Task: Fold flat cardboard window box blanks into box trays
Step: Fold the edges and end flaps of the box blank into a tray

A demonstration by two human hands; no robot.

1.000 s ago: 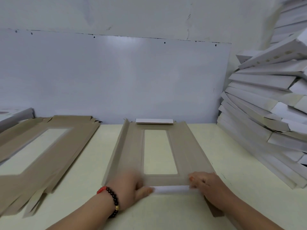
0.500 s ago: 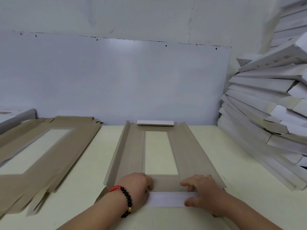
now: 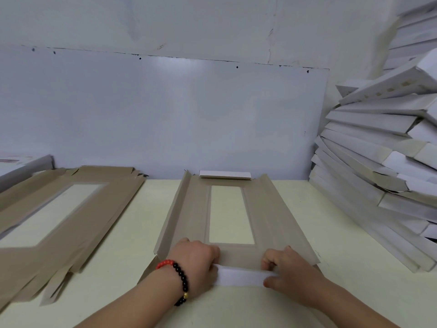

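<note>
Pale table (image 3: 146,233) bearing a leaning heap of folded white trays (image 3: 378,176) at right, flat brown blanks (image 3: 71,223) at left, one window blank (image 3: 189,216) lying centred — near white end flap (image 3: 238,276) pinched by curled left hand (image 3: 192,266) and right hand (image 3: 287,271) — beaded bracelet (image 3: 179,278) on the left wrist.

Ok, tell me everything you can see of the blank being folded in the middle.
The window box blank is brown cardboard lying on the pale table, with a rectangular window cut through its centre. Its left side flap stands raised; the right lies lower. The far end flap is folded over, showing white. The near end flap, also white, is being turned over by the left hand and right hand, which grip its ends.
</note>
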